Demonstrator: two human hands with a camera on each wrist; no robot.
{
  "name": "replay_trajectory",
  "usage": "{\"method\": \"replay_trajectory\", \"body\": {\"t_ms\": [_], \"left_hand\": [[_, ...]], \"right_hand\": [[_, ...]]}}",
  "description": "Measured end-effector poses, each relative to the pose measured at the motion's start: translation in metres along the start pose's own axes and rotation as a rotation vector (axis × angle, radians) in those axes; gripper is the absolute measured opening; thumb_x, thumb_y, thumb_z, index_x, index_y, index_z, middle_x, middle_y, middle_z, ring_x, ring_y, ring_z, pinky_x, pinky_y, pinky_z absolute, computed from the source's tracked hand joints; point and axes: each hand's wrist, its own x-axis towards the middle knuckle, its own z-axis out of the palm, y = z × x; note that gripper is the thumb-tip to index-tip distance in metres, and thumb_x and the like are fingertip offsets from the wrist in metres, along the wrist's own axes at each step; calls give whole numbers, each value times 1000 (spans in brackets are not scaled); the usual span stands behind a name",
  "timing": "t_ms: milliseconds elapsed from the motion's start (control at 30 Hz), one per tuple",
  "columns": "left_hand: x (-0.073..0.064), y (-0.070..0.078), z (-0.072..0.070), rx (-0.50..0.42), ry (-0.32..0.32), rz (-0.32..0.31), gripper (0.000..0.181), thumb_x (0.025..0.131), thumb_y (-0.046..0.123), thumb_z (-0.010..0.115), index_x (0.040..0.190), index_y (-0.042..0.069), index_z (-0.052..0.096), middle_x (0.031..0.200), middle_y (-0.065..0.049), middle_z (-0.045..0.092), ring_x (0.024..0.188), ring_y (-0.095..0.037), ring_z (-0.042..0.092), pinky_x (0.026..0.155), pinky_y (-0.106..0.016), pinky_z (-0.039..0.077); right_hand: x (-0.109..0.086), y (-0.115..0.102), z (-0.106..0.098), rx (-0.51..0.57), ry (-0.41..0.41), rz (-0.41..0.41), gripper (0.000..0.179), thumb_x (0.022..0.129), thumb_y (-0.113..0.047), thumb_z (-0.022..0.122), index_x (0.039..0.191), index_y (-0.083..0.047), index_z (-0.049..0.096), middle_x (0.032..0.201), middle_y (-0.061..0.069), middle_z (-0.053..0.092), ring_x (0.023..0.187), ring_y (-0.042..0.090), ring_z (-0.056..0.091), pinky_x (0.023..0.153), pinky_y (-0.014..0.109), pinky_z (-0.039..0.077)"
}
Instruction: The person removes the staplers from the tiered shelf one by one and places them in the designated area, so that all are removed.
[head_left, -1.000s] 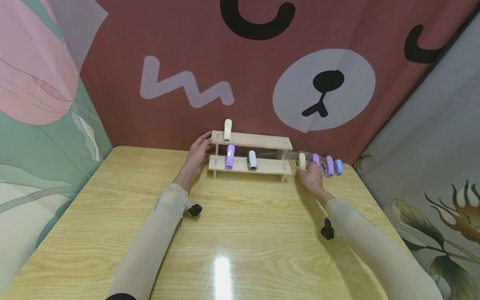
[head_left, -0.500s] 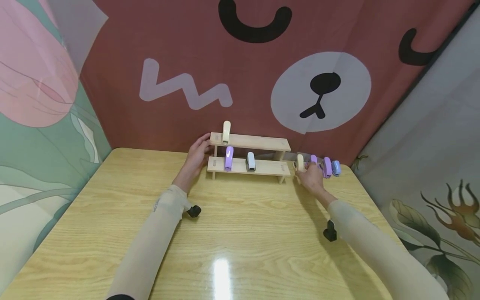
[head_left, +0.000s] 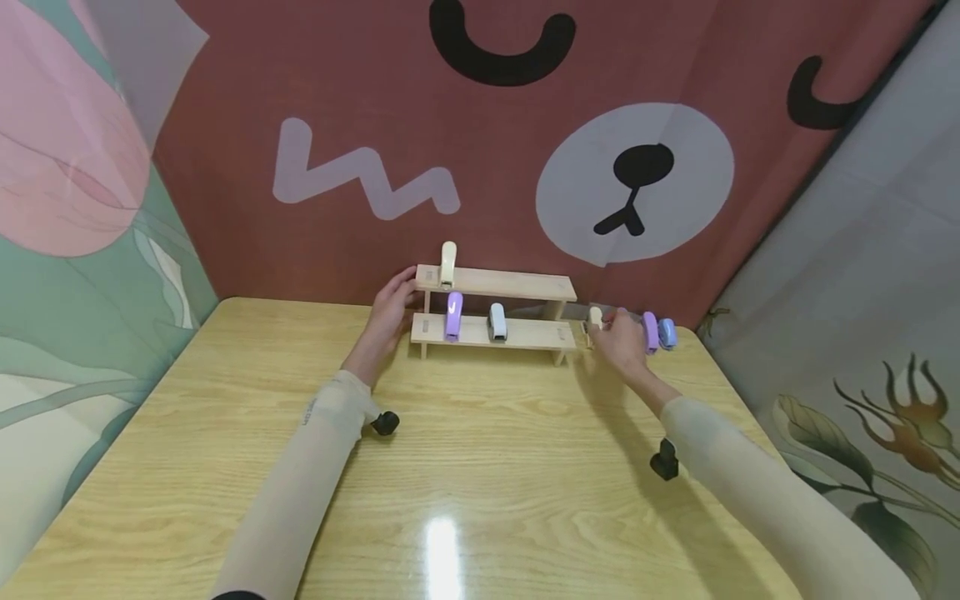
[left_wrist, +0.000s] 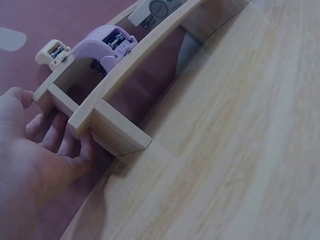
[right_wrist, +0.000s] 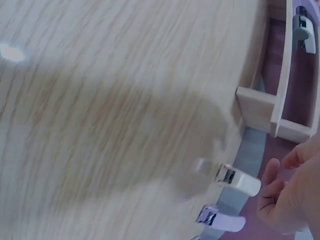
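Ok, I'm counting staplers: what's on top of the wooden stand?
The wooden stand holds a cream stapler on its upper tier, a purple stapler and a white stapler on the lower tier; spots beneath them are covered.

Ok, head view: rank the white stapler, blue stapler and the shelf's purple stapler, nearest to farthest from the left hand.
1. Purple stapler: lower shelf, left part, closest to the left hand.
2. White stapler: lower shelf, right of the purple one.
3. Blue stapler: far right on the table, beyond the right hand.

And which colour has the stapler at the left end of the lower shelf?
Purple; the stapler shows best in the left wrist view.
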Motion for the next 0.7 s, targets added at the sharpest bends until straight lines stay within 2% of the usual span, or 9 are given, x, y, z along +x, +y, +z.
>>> {"method": "replay_trajectory", "body": {"t_ms": [167,333,700], "left_hand": [[-1,0,-1,-6,0,-3,42,104,31,61,145,27,57,133,-9,60,121,-24,56,102,-45,45],[0,-1,-1,-6,5,-9,42,104,30,61,146,27,57,134,-8,60,122,-24,56,104,-47,44],[1,-2,-1,6,14,-12,42,105,30,58,147,27,56,138,-7,58,125,-25,54,105,-48,43]], "right_hand": [[-2,-17,0,68,19,3,29,94,-28,61,107,-3,62,98,16,65,86,32,61,72,45,49],[-3,-36,3,79,42,-18,27,92,-31,60,103,-7,64,95,12,67,81,30,63,68,44,49],[0,-81,11,135,69,-129,22,90,-32,59,101,-13,63,89,4,67,77,24,62,69,42,48]]}}
